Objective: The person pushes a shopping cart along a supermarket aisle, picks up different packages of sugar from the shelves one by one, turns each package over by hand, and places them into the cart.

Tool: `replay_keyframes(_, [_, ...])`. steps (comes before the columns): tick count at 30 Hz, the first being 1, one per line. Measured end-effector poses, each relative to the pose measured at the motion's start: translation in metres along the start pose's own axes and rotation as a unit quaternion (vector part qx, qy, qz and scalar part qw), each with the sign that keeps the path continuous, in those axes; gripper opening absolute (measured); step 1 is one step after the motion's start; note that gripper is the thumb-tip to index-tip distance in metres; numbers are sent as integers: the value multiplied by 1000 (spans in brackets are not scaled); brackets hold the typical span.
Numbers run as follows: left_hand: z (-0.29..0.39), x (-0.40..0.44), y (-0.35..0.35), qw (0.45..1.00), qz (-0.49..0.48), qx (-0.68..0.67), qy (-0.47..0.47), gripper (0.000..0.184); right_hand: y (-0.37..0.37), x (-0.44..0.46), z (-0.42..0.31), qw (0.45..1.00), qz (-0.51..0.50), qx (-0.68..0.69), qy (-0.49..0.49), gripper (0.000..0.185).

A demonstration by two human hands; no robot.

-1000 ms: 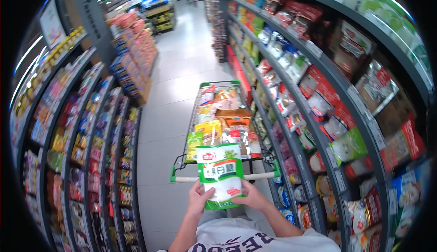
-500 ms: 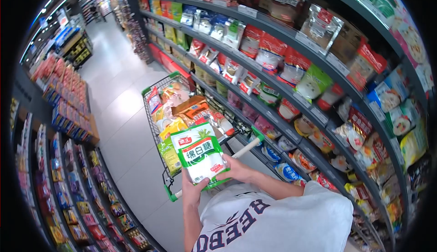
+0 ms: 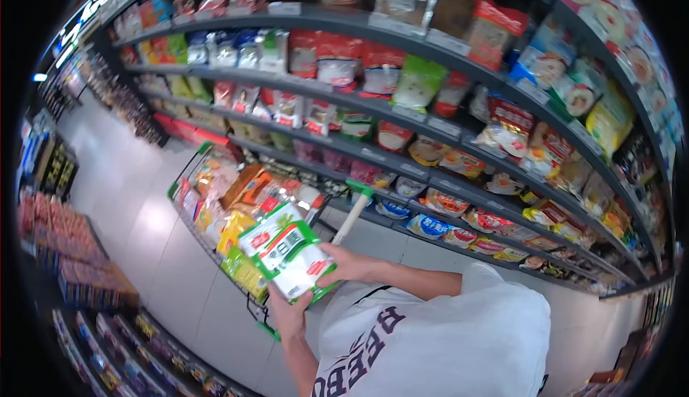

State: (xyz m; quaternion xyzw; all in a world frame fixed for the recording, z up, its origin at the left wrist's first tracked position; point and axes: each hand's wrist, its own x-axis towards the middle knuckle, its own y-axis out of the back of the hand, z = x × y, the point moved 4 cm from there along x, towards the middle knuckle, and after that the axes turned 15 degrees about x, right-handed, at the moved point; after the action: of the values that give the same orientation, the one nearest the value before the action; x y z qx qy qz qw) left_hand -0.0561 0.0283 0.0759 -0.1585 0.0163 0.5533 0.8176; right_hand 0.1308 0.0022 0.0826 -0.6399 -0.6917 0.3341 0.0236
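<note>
A white and green bag of sugar [image 3: 293, 257] is held out in front of my body, its printed face turned up toward me. My left hand [image 3: 290, 312] grips its lower left corner, thumb on the front. On the right edge, my right hand [image 3: 346, 264] is closed around the bag, fingers partly hidden beneath it. Behind and below it stands a shopping cart [image 3: 172, 190] filled with packaged groceries, among them a yellow pack [image 3: 232, 229] and an orange pack [image 3: 251, 195]. The cart's pale handle [image 3: 350, 219] shows just beyond my right hand.
A long shelf unit [image 3: 301, 88] with rows of bagged goods runs along the far and right side. Low shelves [image 3: 143, 354] stand at the lower left, with stacked boxes [image 3: 90, 282] above them. Tiled floor [image 3: 154, 253] runs between, left of the cart.
The view has swung to the right, so the cart and shelves sit farther left. Both hands still hold the bag of sugar, which now appears slightly more tilted.
</note>
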Motion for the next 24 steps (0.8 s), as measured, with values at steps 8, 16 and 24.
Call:
replay_keyframes(8, [-24, 16, 39, 995, 85, 52, 25, 75, 11, 23, 13, 999, 30, 30, 5, 78])
replay_keyframes(16, [-60, 8, 103, 798, 322, 506, -67, 36, 8, 66, -6, 996, 65, -42, 35, 75])
replay_keyframes(24, [-55, 12, 102, 765, 375, 524, -2, 28, -15, 125, -78, 990, 29, -32, 133, 67])
